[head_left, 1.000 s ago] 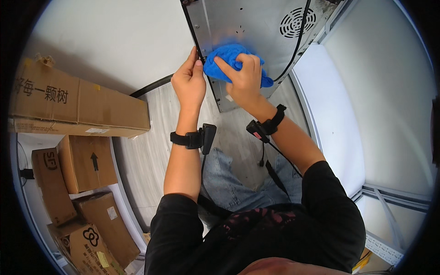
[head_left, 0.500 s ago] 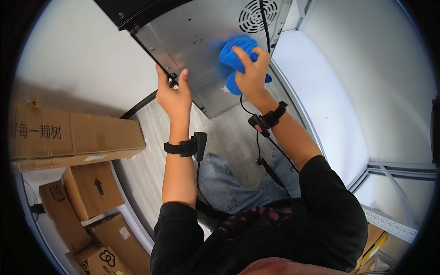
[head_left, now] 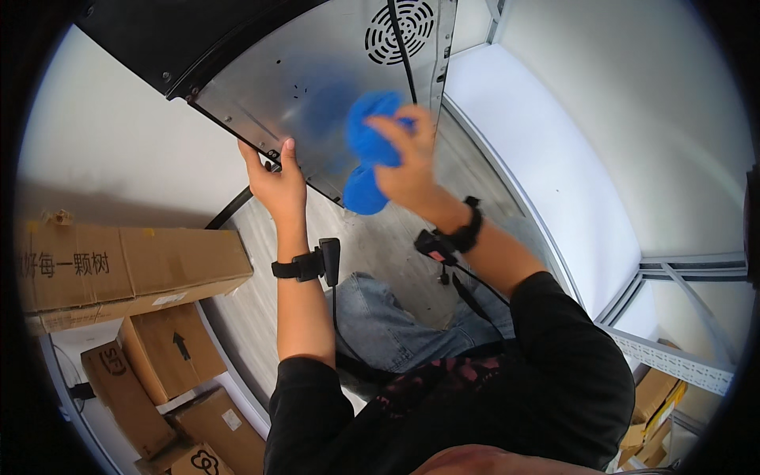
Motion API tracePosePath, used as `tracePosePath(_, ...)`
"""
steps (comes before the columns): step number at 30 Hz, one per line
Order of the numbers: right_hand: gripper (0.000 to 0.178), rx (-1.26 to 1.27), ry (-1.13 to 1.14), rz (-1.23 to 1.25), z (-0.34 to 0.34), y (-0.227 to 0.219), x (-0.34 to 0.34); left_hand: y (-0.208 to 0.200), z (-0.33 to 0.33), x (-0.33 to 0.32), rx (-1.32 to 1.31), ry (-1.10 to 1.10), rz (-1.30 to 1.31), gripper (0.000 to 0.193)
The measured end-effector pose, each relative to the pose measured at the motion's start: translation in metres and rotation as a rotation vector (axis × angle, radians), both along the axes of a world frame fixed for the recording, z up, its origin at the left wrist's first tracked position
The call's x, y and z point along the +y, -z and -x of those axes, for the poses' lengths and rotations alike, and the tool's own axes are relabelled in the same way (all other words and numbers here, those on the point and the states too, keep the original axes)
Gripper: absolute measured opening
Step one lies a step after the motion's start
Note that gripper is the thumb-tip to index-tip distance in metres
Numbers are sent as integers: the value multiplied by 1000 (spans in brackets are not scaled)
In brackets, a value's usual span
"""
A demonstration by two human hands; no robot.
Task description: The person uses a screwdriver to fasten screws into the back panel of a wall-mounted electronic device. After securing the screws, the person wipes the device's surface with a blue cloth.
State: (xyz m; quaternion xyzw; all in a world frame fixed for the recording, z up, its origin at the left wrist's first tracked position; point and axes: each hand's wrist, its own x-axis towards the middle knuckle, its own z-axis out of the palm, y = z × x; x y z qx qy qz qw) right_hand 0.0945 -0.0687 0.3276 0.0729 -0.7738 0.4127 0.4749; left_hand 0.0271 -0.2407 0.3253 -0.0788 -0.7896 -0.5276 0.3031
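A large black appliance with a bare metal panel (head_left: 261, 103) stands before me, and a round slotted vent (head_left: 400, 32) shows near the panel's far right. My left hand (head_left: 275, 178) is closed round the panel's left edge, with the thumb on the metal side. Bunched in my right hand (head_left: 408, 162) is a blue cloth (head_left: 370, 142), smeared by motion, with a loose part hanging below the fingers. The cloth is in front of the panel's lower right part; whether it touches the metal I cannot tell.
A black cable (head_left: 402, 55) runs down across the vent. Cardboard boxes (head_left: 158, 261) are stacked on my left, some on a shelf. To the right are a white panel (head_left: 546, 158) and a metal rack (head_left: 673, 348). Both wrists wear black strapped devices with cords.
My right hand has drawn the blue cloth down the panel, nearer to me. In the picture the appliance has shifted left. My left hand keeps its hold on the edge.
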Motion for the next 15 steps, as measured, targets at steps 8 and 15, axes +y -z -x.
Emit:
tracePosePath(8,53,152,393,7,36,-9,121,3,-2,11,-73,-21,-40,63)
tracePosePath(15,52,-42,225,78,59,66,32,4,0,9,-86,-57,-27,60)
